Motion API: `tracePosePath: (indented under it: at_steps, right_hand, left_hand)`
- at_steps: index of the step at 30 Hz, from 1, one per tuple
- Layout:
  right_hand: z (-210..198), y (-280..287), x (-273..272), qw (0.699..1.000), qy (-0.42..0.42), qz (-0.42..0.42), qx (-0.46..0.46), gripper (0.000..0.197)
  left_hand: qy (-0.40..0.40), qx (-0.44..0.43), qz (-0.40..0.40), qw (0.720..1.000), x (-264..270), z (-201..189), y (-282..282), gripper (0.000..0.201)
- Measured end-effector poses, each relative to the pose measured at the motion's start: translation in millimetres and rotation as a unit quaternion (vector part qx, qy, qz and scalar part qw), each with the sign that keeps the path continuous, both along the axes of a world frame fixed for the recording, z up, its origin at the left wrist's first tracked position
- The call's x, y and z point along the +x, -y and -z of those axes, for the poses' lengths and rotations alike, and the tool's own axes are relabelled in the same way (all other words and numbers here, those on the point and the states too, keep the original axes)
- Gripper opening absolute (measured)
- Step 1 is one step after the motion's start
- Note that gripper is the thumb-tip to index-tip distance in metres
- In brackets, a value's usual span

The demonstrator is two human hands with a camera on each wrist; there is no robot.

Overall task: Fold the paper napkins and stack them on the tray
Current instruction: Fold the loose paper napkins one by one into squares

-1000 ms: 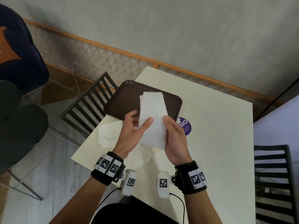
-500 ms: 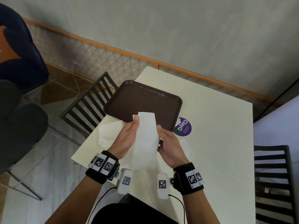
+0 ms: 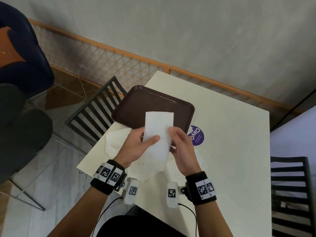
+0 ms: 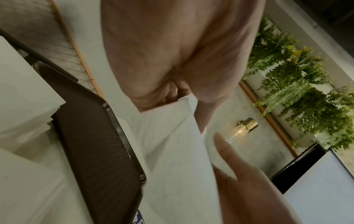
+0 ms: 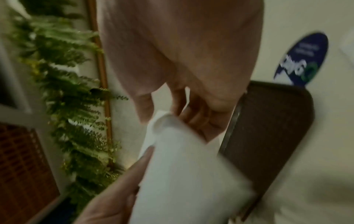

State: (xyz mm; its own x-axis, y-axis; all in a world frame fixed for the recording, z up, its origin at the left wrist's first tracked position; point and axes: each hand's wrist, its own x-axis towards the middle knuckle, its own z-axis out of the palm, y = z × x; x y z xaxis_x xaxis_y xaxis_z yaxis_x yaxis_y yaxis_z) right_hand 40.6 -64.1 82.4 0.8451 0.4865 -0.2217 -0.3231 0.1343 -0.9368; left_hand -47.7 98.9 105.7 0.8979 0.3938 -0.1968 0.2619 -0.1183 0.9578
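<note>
Napkin [image 3: 158, 134] now higher, over tray [image 3: 136, 106]

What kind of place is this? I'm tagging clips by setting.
Probably a café or food-court dining area: a brown textured plastic serving tray on a cream square table, a purple round branded sticker, dark slatted chairs.
</note>
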Motion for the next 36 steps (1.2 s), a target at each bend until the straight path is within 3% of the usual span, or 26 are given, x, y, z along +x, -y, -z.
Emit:
tracePosePath:
  at_steps: [3, 7, 9, 12, 14, 18, 20, 22, 25, 29, 32, 34, 36]
  right_hand:
    - [1, 6, 4, 0.996, 0.056, -0.057, -0.04, 0.019]
    - [-7, 4, 5, 0.995, 0.081, -0.042, -0.043, 0.025]
    - [-8, -3, 0, 0.998, 0.016, -0.052, -0.018, 0.039]
    - [1, -11, -6, 0.982, -0.173, -0.075, 0.032, 0.066]
    - [11, -10, -10, 0.975, -0.214, -0.052, 0.009, 0.067]
    - [25, -5, -14, 0.988, -0.145, -0.049, 0.004, 0.057]
    - [31, -6, -12, 0.996, -0.093, -0.016, 0.0, 0.053]
    - [35, -9, -7, 0.997, -0.007, 0.039, -0.071, 0.051]
    - [38, -11, -3, 0.97, 0.082, 0.096, -0.207, 0.051]
    - [45, -8, -3, 0.937, 0.148, 0.083, -0.304, 0.053]
    - [46, -4, -8, 0.958, 0.111, 0.063, -0.257, 0.052]
    - [42, -1, -10, 0.984, 0.038, -0.008, -0.173, 0.051]
    - [39, 4, -10, 0.993, 0.017, -0.077, -0.091, 0.034]
  left_hand:
    - [0.023, 0.004, -0.041, 0.999, 1, -2, -7, 0.021]
    - [0.003, -0.045, -0.031, 0.998, 0, -5, -5, 0.038]
    - [-0.018, -0.079, -0.038, 0.996, 0, -1, 2, 0.035]
    - [-0.055, -0.113, -0.091, 0.988, 3, 10, 16, 0.031]
    - [-0.093, -0.123, -0.128, 0.98, 3, 13, 21, 0.028]
    - [-0.117, -0.169, -0.129, 0.97, 2, 15, 22, 0.031]
    - [-0.113, -0.178, -0.101, 0.972, 2, 14, 19, 0.044]
    - [-0.099, -0.169, -0.062, 0.979, 1, 11, 17, 0.049]
    - [-0.092, -0.151, -0.025, 0.984, 0, 10, 16, 0.048]
    - [-0.112, -0.172, -0.044, 0.978, -1, 18, 13, 0.05]
    - [-0.067, -0.182, -0.039, 0.98, -5, 26, 14, 0.042]
    - [-0.037, -0.151, -0.026, 0.987, -7, 29, 13, 0.044]
    - [-0.01, -0.123, -0.037, 0.992, -8, 24, 10, 0.04]
